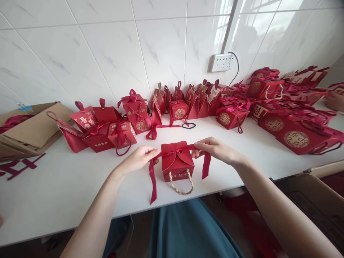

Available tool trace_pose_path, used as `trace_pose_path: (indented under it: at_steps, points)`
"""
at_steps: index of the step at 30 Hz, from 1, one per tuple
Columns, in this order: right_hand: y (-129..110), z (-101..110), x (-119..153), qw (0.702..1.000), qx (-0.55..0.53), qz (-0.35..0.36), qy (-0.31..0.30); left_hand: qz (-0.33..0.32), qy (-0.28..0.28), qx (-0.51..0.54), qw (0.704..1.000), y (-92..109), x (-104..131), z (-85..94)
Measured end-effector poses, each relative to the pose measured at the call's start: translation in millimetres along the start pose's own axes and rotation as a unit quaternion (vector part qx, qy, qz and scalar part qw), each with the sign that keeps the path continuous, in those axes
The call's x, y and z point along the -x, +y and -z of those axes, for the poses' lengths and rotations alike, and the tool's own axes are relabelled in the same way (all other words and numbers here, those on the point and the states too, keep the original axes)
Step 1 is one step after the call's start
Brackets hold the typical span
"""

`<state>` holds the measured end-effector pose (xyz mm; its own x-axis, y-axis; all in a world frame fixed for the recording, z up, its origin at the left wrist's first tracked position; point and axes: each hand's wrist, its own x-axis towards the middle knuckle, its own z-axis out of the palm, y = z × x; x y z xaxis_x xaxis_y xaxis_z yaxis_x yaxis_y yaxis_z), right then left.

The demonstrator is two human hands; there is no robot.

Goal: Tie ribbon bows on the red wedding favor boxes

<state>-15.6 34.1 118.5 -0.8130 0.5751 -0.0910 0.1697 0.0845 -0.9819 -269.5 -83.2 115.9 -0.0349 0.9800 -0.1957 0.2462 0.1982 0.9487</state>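
Note:
A small red gift box (pixel 177 167) with a gold rope handle (pixel 181 192) stands near the table's front edge. Dark red ribbon (pixel 152 184) crosses its top, with a knot or twist at the middle of the folded flaps. My left hand (pixel 146 157) pinches the ribbon at the box's left side, its tail hanging down. On the right, my right hand (pixel 209 148) pinches the other stretch of ribbon, and that tail (pixel 206 165) dangles beside the box. Both hands hold the ribbon stretched outwards; some fingers are hidden behind the box's sides.
Several red gift boxes (pixel 100 143) line the wall, with a large pile (pixel 295 138) at right. A cardboard box (pixel 37 132) with ribbon stands at left. A black ring (pixel 188 125) lies behind the gift box. Another person's hand (pixel 334 100) shows at far right.

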Motion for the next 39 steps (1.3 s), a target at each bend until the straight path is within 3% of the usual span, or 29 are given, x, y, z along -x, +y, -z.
trace_pose_path:
  at_steps: [5,10,15,22,31,36,39]
  points:
    - [19.0,-1.1,-4.3,0.994,-0.102,-0.019,-0.019,0.022,-0.021,0.116,0.993,-14.8,-10.5,-10.5]
    - [33.5,-4.4,-1.6,0.990,-0.128,-0.036,-0.039,0.030,-0.040,0.168,0.985,-32.3,-11.2,-15.0]
    - [40.8,-4.2,0.7,0.989,-0.138,-0.055,-0.026,0.050,-0.059,0.199,0.977,-37.4,-12.9,-13.2]
    - [47.6,3.8,2.5,0.992,-0.110,-0.065,-0.019,0.046,-0.092,0.229,0.968,-42.8,-12.7,-14.4]
    - [49.4,15.1,11.3,0.999,0.012,-0.052,0.001,0.033,-0.122,0.233,0.964,-55.3,-16.6,-14.1]
    - [43.6,22.1,6.0,0.994,0.070,-0.045,-0.064,0.029,-0.109,0.206,0.972,-55.2,-14.9,-14.6]
    - [38.0,18.4,0.9,0.990,0.071,-0.057,-0.110,0.029,-0.096,0.180,0.979,-45.1,-9.1,-15.0]
